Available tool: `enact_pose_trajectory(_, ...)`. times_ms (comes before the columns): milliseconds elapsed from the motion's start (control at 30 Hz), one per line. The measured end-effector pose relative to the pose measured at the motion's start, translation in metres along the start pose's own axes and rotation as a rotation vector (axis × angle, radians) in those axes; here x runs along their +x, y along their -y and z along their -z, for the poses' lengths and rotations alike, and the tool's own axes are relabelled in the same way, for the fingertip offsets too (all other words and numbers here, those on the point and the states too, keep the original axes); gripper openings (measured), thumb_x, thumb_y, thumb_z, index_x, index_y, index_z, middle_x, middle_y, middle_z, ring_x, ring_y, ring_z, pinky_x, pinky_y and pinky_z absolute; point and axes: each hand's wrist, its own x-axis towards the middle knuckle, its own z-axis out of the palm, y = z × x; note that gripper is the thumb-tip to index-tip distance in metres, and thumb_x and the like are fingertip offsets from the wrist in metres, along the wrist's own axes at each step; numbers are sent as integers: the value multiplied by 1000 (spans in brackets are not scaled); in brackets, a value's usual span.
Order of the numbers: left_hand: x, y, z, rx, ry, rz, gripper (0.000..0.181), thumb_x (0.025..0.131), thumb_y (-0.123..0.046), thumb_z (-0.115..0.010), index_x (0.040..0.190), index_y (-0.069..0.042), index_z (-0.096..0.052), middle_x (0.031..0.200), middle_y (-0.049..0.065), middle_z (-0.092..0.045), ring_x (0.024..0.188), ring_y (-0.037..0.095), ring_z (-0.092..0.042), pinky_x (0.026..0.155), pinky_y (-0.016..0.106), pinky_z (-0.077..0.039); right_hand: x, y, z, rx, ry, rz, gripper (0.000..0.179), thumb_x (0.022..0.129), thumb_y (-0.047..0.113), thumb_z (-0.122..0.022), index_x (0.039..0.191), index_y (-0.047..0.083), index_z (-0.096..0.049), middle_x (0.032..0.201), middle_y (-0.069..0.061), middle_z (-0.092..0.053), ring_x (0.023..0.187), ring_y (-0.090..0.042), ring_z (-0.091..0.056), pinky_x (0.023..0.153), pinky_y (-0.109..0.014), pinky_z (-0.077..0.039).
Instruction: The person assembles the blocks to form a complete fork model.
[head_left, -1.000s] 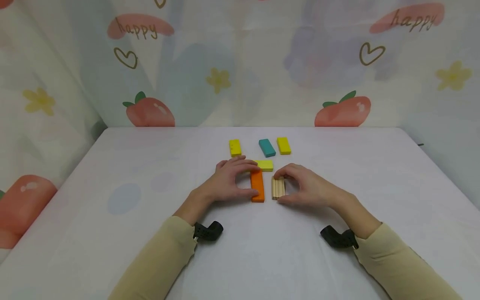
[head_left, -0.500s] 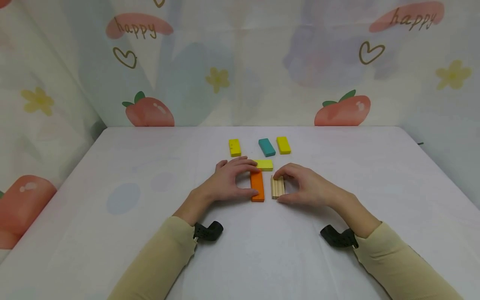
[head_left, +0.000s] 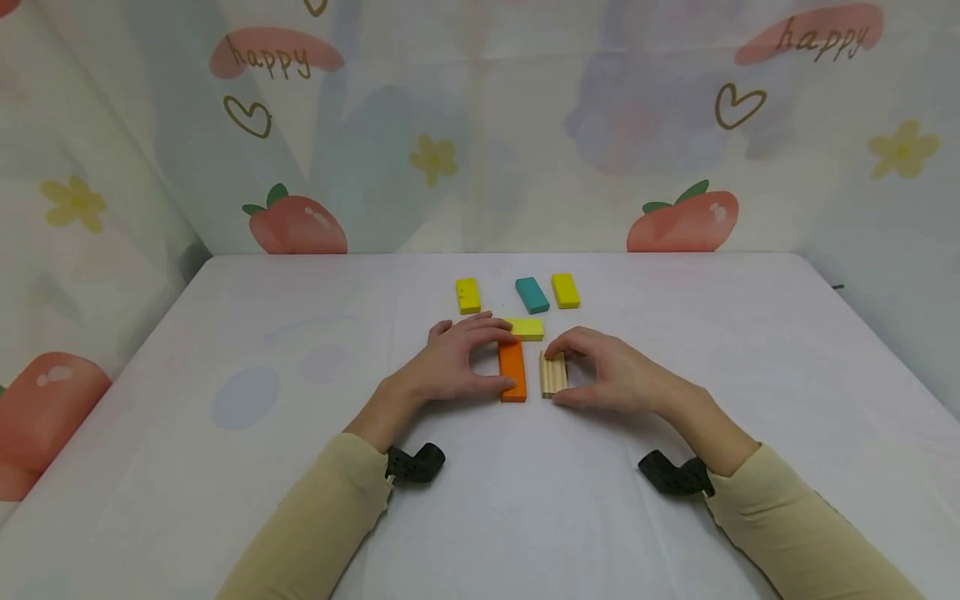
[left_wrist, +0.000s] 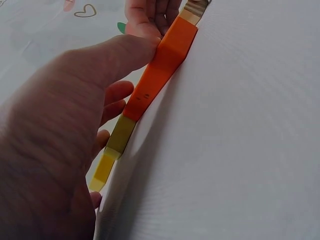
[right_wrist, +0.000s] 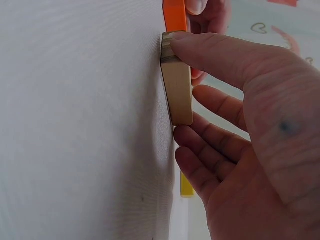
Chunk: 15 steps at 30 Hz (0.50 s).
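My left hand [head_left: 457, 364] holds a long orange block [head_left: 512, 371] by its two short ends, thumb at the near end and fingers at the far one. To its right, across a narrow gap, lies a shorter bare-wood block [head_left: 553, 375] with a striped, grooved top. My right hand [head_left: 622, 377] pinches that block the same way, end to end. In the right wrist view the thumb presses the near end of the wood block [right_wrist: 180, 95], low against the tabletop. A light yellow block [head_left: 528, 330] lies crosswise just beyond the orange block's far end, partly hidden by left fingers.
Farther back lie a yellow block [head_left: 468, 296], a teal block [head_left: 532, 295] and another yellow block [head_left: 566, 291]. All are on a white-covered table [head_left: 480, 517], with a printed curtain [head_left: 525, 125] behind. Black wrist cameras [head_left: 417, 463] stick out inward from both cuffs.
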Motion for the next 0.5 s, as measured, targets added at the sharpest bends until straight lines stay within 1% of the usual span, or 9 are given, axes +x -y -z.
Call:
enact_pose_trajectory(200,1,3,0,9,-7,7,53,88,-47,-75,136,-26,-66,152,-6,-52,152,18,-29,119,61,-11,0,0,0,2,-1,13,43,85,25,-84,120,11,-65,122,-3,-65,114,-24,-58,104,-52,-47)
enact_pose_trajectory(500,7,8,3,12,-13,19,53,89,-46,-75,137,-26,-65,152,-6,-51,152,17,-29,120,62,-8,0,2,1,-4,2,-10,43,86,25,-84,121,11,-64,123,-3,-65,114,-24,-58,104,-52,-47)
